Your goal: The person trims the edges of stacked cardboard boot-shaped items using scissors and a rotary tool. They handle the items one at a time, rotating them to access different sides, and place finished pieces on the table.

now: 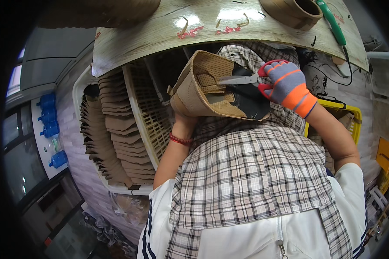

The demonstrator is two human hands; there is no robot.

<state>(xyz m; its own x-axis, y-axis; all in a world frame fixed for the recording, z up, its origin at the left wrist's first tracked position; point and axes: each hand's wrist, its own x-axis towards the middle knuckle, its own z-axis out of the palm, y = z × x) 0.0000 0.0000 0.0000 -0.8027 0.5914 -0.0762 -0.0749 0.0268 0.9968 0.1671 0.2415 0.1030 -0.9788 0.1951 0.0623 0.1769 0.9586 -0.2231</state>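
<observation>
A tan boot upper (pixel 188 97) with a mesh lining and a black section is tilted over my lap, its opening facing up. My left hand (pixel 183 119), with a red bead bracelet at the wrist, grips it from the lower left; most of the fingers are hidden behind it. In a grey and orange glove, my right hand (pixel 286 84) is closed round the red handles of a pair of scissors (pixel 242 80). The blades point left into the opening, over the lining. From this angle I cannot tell whether they touch the lining.
Ahead is a wood-patterned table (pixel 151 47) with thin scraps on it. Another brown upper (pixel 289 15) and a green corded tool (pixel 333 21) lie at its far right. A white crate (pixel 78 93) at left holds stacked brown pieces (pixel 116 116); a yellow crate (pixel 357 125) stands right.
</observation>
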